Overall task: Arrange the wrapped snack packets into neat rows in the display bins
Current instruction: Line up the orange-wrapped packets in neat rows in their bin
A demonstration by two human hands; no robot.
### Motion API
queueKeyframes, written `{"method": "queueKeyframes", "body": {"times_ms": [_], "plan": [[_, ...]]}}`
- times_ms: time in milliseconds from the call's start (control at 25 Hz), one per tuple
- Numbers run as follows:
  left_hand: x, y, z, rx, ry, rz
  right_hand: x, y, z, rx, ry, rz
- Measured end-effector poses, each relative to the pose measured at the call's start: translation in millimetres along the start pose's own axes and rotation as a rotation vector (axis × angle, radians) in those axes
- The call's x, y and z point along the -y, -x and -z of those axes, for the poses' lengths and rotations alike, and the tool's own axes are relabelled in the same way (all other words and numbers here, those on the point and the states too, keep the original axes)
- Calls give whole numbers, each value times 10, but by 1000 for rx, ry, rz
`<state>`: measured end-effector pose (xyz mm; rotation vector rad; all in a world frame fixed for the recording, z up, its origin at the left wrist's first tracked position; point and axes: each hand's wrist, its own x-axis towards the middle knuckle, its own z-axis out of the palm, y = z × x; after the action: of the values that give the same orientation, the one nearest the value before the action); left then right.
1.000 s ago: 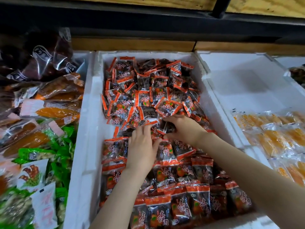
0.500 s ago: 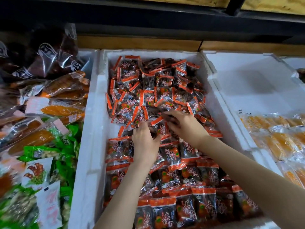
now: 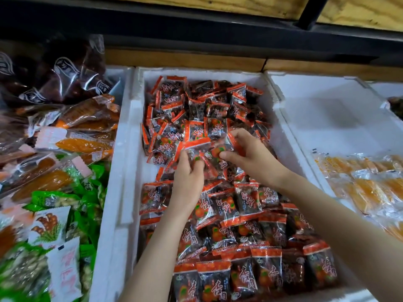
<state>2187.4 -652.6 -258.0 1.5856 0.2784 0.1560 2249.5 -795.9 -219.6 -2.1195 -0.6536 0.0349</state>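
A white foam bin (image 3: 127,162) in the middle holds many small dark packets with orange-red ends. The packets in the near half (image 3: 244,269) lie in overlapping rows; those in the far half (image 3: 196,110) form a loose jumble. My left hand (image 3: 188,177) and my right hand (image 3: 250,155) meet at the near edge of the jumble. Each pinches loose packets (image 3: 207,153) between fingers and thumb, lifted slightly above the pile. Both forearms reach in from the bottom of the view and cover part of the rows.
The left bin (image 3: 54,192) is piled with green, white and orange-filled clear packs and dark bags at the back. The right foam bin (image 3: 327,110) has yellow-orange packets (image 3: 370,184) in its near part. A dark shelf rail and wooden boards run overhead.
Both hands moved farther into the bin, from the row edge up to the jumble. They closed on loose packets and raised them.
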Motion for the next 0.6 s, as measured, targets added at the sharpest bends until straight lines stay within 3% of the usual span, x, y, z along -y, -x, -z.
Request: {"method": "queueKeyframes", "body": {"times_ms": [120, 240, 320, 440, 520, 600], "plan": [[-49, 71, -12, 224, 228, 87, -41, -13, 90, 113, 23, 15], [-70, 118, -5, 301, 159, 51, -27, 1, 91, 253, 77, 79], [-66, 112, 16, 230, 136, 28, -17, 2, 34, 237, -7, 68], [-71, 44, 117, 1, 235, 5, -65, -51, -55, 11, -145, -29], [-62, 5, 182, -106, 278, 9, -161, -106, -109, 59, 147, -77], [-33, -28, 214, -142, 257, 49, -280, -131, -228, 284, 498, -113]]}}
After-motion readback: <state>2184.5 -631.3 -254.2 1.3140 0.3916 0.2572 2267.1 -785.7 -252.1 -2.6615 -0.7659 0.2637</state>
